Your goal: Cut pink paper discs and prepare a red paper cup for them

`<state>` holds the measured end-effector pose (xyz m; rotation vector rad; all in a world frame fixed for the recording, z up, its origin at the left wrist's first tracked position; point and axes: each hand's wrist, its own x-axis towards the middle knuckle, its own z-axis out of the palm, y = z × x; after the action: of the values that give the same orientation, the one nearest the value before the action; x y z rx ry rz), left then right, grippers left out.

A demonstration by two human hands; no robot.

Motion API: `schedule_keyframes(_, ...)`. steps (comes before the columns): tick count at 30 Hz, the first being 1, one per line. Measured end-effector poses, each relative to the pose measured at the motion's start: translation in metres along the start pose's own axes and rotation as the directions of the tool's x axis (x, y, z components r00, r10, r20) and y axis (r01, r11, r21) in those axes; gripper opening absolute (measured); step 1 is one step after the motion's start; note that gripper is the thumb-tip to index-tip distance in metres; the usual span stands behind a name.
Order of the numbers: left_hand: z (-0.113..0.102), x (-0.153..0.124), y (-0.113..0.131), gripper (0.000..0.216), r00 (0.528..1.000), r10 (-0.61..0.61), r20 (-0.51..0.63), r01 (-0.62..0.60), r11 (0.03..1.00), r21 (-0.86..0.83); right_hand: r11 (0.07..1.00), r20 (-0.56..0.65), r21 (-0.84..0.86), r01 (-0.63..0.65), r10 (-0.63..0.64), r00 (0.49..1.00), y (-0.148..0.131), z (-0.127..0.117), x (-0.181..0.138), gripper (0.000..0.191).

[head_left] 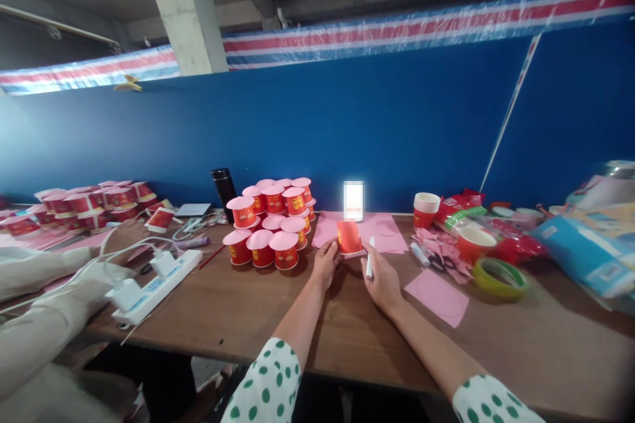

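A red paper cup (349, 236) is gripped in my left hand (325, 264), its fingers along the cup's lower left side. My right hand (383, 283) is closed around a slim white marker (370, 259) that points upward, just right of the cup. Whether the right fingertips touch the cup I cannot tell. Behind the cup, pink paper sheets (325, 228) lie on the table. A pink sheet with a drawn circle (437, 296) lies right of my right hand. To the left are stacked red cups topped with pink paper discs (284, 241).
At right are a stack of cups (425, 211), pink scraps with scissors (439, 258), a glue stick (419, 254) and yellow-green tape (500, 279). Left stand a black bottle (224, 193) and a power strip (159, 287). A co-worker's hand (124, 238) holds another cup.
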<state>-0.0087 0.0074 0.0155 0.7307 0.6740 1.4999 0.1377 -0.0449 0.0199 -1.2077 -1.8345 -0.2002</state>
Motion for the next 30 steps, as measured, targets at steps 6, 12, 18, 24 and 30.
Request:
schedule_keyframes(6, 0.0015, -0.0013, 0.0015, 0.039, 1.000, 0.001, 0.002, -0.001, 1.000, 0.006, 1.000, -0.008, 0.002, 0.003, -0.003, 1.000, 0.0013, 0.0013, -0.0007, 0.044)
schedule_keyframes(12, 0.0024, -0.0021, 0.0014, 0.038, 1.000, -0.014, 0.010, 0.013, 1.000, 0.027, 1.000, -0.013, 0.015, 0.021, -0.021, 1.000, 0.0013, 0.0022, -0.0012, 0.045)
schedule_keyframes(18, 0.0010, -0.0016, 0.0000, 0.039, 1.000, -0.026, 0.014, 0.026, 0.998, 0.052, 0.999, -0.014, 0.027, 0.034, -0.034, 0.999, 0.0007, 0.0011, -0.0013, 0.044)
schedule_keyframes(24, 0.0015, -0.0017, -0.0005, 0.037, 1.000, 0.002, 0.026, -0.003, 0.998, 0.063, 0.998, 0.005, 0.036, 0.058, -0.058, 0.998, -0.0012, -0.0006, -0.0013, 0.044)
schedule_keyframes(30, 0.0040, -0.0055, 0.0014, 0.036, 0.996, 0.030, 0.084, -0.038, 0.995, 0.096, 0.996, 0.031, 0.045, 0.080, -0.082, 0.996, -0.0029, -0.0008, -0.0015, 0.044)
